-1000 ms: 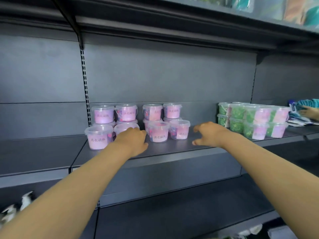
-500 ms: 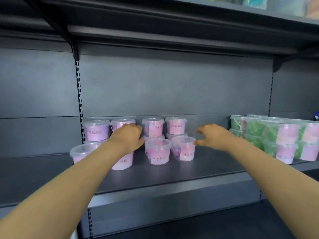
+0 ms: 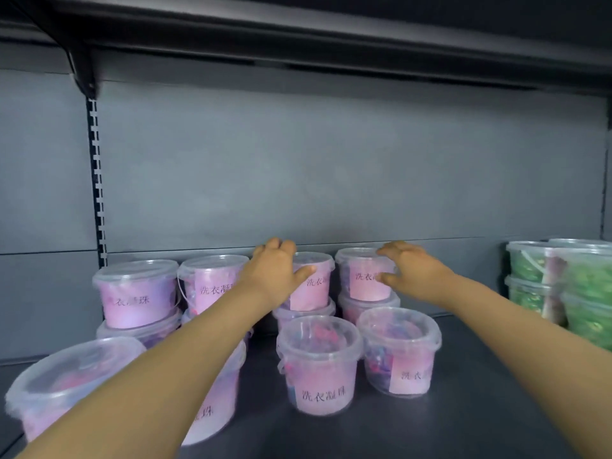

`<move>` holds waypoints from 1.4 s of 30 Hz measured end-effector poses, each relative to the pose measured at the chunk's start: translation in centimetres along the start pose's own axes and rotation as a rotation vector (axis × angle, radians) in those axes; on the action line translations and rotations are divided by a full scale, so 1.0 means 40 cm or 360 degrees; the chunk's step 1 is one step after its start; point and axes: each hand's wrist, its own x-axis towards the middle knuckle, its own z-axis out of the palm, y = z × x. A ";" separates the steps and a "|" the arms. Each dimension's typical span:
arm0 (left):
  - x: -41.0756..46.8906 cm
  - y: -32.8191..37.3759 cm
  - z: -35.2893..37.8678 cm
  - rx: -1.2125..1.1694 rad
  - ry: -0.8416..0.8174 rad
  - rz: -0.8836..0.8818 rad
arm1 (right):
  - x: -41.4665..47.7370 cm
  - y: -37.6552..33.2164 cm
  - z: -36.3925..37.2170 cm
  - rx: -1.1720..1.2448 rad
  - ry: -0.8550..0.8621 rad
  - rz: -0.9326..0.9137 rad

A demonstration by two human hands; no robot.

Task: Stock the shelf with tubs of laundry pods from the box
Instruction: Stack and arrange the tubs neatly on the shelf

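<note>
Our left hand [image 3: 276, 271] grips one top back-row tub [image 3: 313, 283]; our right hand [image 3: 409, 271] clasps its neighbour [image 3: 364, 276].

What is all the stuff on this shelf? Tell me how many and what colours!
Pink tubs: at least ten, clear with pink labels, stacked in twos at the back, singles in front, shelf's left and middle.
Green tubs: several, clear with green contents, stacked at the right edge; count unclear.
Shelf: one, dark grey, under the tubs.
Back panel: grey, behind the tubs.
Left hand: on a top back tub.
Right hand: on the neighbouring top back tub.
</note>
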 end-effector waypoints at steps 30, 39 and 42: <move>-0.019 -0.063 0.079 -0.0388 -0.0086 -0.0413 | 0.059 -0.077 0.014 0.0325 0.0383 -0.0281; 0.019 -0.095 0.152 -0.1164 -0.0704 -0.0811 | 0.132 -0.165 0.077 0.0383 -0.0087 -0.0384; 0.033 -0.111 0.172 -0.1351 -0.0824 -0.0845 | 0.141 -0.168 0.074 0.0368 -0.0187 -0.0406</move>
